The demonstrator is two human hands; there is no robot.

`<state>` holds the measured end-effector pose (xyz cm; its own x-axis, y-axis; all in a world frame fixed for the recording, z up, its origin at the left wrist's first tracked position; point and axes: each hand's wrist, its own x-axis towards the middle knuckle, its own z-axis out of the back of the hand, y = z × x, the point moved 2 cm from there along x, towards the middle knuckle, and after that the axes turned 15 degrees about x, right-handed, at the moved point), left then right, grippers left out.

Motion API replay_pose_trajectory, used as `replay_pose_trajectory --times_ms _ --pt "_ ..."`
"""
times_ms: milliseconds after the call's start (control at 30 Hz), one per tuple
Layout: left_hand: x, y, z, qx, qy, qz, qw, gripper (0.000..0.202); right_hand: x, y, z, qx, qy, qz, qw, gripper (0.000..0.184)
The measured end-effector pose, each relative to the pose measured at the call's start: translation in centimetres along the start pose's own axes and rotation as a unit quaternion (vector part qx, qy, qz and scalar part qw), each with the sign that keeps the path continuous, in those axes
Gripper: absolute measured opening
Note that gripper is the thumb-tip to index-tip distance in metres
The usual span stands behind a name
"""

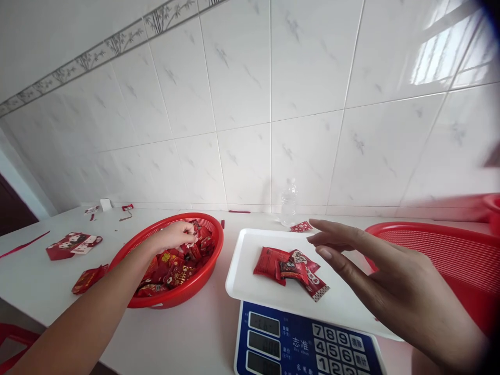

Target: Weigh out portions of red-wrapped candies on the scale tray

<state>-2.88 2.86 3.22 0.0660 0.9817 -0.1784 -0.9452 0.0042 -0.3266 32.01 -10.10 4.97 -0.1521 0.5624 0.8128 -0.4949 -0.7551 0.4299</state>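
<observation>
My left hand (pixel 174 237) reaches into a round red basket (pixel 213 258) filled with small red snack packets (pixel 175 265); its fingers are curled down among the packets, closed on some of them. My right hand (pixel 375 265) hovers open, fingers stretched out, above the right side of a white tray (pixel 250 281) that sits on a blue electronic scale (pixel 304 346). Several red packets (pixel 291 268) lie in a small heap on the tray, just left of my right fingertips.
A second red basket (pixel 441 250) stands at the right. A clear plastic bottle (pixel 289 203) stands by the tiled wall. A red printed box (pixel 72 245) and loose red packets (pixel 89 277) lie at the left on the white counter.
</observation>
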Motion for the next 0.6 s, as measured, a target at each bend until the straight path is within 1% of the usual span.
replay_pose_trajectory --times_ms 67,133,200,267,367,433,500,533,600 --pt "-0.6 -1.9 -0.8 -0.009 -0.032 -0.052 0.998 0.035 -0.1 0.1 0.1 0.008 -0.002 -0.008 1.000 0.027" --pt "-1.4 -4.4 -2.0 -0.029 -0.058 -0.127 0.990 0.037 -0.1 0.2 0.3 0.015 0.000 -0.015 1.000 0.026" --pt "-2.2 -7.1 -3.7 -0.052 -0.066 -0.190 0.978 0.035 -0.1 0.3 0.4 0.017 0.000 -0.017 1.000 0.026" --pt "-2.9 -9.8 -5.6 -0.046 -0.087 -0.225 0.969 0.031 0.0 0.4 0.5 0.018 0.002 -0.015 1.000 0.026" --pt "-3.6 -13.3 -8.2 -0.004 -0.156 -0.294 0.943 0.023 0.0 0.5 0.7 0.025 0.006 -0.013 1.000 0.026" --pt "-3.9 -15.0 -9.7 0.038 -0.183 -0.350 0.918 0.014 0.0 0.6 0.8 0.032 0.005 -0.015 0.999 0.026" --pt "-4.0 -16.0 -10.7 0.073 -0.178 -0.390 0.900 0.009 -0.1 0.6 1.0 0.038 0.002 -0.015 0.999 0.027" --pt "-3.9 -16.3 -11.0 0.080 -0.173 -0.396 0.898 0.008 -0.1 0.6 1.1 0.040 0.001 -0.016 0.999 0.027" --pt "-3.4 -16.5 -11.2 0.072 -0.167 -0.384 0.905 0.011 -0.1 0.6 1.3 0.042 -0.002 -0.014 0.999 0.028"
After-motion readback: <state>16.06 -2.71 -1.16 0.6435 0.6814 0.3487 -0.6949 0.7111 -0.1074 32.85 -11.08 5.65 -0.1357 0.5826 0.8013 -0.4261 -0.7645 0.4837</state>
